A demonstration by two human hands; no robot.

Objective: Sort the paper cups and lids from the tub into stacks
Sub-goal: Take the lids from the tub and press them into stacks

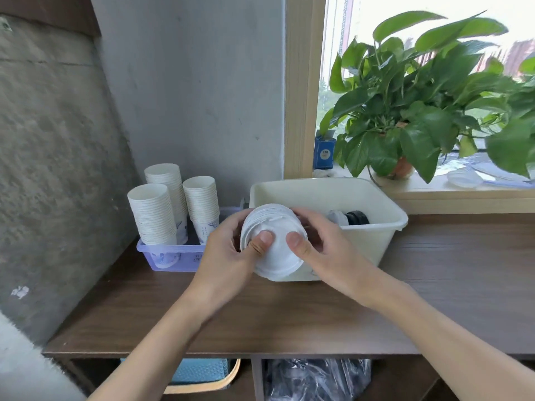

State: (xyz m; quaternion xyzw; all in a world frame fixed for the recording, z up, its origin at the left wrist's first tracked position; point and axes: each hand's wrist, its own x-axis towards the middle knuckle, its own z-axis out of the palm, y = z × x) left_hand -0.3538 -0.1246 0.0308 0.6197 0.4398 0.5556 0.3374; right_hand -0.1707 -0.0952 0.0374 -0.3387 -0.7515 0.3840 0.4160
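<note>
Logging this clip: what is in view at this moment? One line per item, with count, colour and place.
lid stack: one, white, held in front of the tub's near-left corner
tub: one, cream, on the counter
loose lids: white and black, inside the tub; count unclear
cup stacks: three, white, upright in the tray
tray: one, lilac, left of the tub
counter: one, brown wood
plant: one, green, on the windowsill
box: one, blue, on the windowsill left of the plant
bag: one, black, under the counter
left hand: grips the lid stack, thumb on its face
right hand: grips the lid stack, thumb on its face
</note>
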